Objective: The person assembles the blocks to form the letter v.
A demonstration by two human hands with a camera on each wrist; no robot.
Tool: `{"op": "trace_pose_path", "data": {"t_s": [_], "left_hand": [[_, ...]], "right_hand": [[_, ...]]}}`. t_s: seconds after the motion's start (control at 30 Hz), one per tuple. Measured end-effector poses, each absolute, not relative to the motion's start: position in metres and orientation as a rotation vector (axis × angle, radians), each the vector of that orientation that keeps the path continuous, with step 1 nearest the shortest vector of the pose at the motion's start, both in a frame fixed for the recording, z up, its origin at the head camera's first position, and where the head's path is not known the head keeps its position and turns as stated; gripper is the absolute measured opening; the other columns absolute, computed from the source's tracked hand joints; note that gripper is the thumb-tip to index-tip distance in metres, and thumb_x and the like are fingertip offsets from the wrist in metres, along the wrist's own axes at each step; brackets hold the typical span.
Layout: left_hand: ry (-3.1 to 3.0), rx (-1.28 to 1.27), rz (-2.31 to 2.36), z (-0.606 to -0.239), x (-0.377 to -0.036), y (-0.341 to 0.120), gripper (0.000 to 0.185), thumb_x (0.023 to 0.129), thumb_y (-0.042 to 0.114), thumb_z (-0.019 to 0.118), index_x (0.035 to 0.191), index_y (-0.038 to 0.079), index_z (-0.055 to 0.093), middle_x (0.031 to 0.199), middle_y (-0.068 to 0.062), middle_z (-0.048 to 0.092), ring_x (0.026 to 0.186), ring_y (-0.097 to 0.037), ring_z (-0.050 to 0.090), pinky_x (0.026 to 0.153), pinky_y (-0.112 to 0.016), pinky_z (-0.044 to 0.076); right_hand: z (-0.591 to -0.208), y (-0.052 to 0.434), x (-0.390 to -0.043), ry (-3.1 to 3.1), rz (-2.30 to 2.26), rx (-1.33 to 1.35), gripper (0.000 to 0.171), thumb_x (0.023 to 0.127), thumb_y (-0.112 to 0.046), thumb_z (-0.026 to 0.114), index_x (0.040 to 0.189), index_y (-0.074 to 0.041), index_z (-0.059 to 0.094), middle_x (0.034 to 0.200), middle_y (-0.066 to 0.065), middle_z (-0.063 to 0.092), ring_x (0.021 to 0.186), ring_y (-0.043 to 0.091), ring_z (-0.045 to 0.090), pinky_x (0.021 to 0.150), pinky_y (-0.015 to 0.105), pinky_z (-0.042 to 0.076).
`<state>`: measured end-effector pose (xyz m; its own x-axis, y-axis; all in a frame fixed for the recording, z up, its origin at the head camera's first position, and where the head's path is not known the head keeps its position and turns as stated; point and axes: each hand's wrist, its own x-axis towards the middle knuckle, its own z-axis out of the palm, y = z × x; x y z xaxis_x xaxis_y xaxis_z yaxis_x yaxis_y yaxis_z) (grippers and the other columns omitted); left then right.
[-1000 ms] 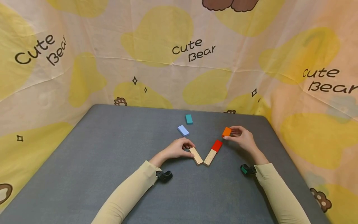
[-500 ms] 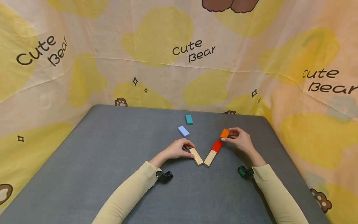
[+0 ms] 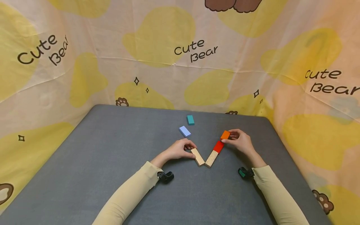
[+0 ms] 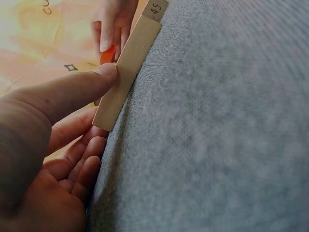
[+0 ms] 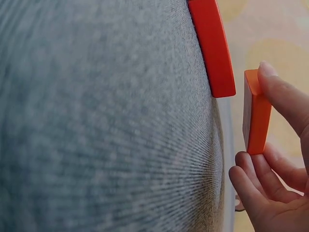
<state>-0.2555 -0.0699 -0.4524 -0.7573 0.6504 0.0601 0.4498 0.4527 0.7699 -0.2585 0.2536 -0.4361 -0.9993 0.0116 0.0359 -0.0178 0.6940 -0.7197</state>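
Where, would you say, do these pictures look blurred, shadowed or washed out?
Head view: soft shadow beside the right sleeve; left wrist view: the tabletop largely blurred, the backdrop washed out; right wrist view: the orange block fairly crisp, the tabletop blurred at left.

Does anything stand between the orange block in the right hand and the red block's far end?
Only the right hand itself: its thumb appears to press the orange block at the end nearer the red block. Otherwise nothing visible does; the right wrist view shows a gap between them.
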Motion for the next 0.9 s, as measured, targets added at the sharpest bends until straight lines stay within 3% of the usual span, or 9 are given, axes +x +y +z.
{"op": "trace_pose_path", "data": {"t_s": [0.9], "left_hand": [[2.454, 0.950, 1.194, -0.4520, -0.2564, -0.0695, 0.035, 0.079, 0.029, 0.078, 0.109, 0.017, 0.068, 0.100, 0.002, 0.061, 0.093, -0.010, 0.055, 0.082, -0.023, 0.046]], "right_hand": [[-0.4393, 0.2559, -0.2615, -2.936, 1.221, 0.009, 0.075, 0.074, -0.050, 0.076, 0.128, -0.002, 0.053, 0.125, 0.023, 0.057, 0.114, 0.035, 0.056, 0.095, 0.047, 0.046]]}}
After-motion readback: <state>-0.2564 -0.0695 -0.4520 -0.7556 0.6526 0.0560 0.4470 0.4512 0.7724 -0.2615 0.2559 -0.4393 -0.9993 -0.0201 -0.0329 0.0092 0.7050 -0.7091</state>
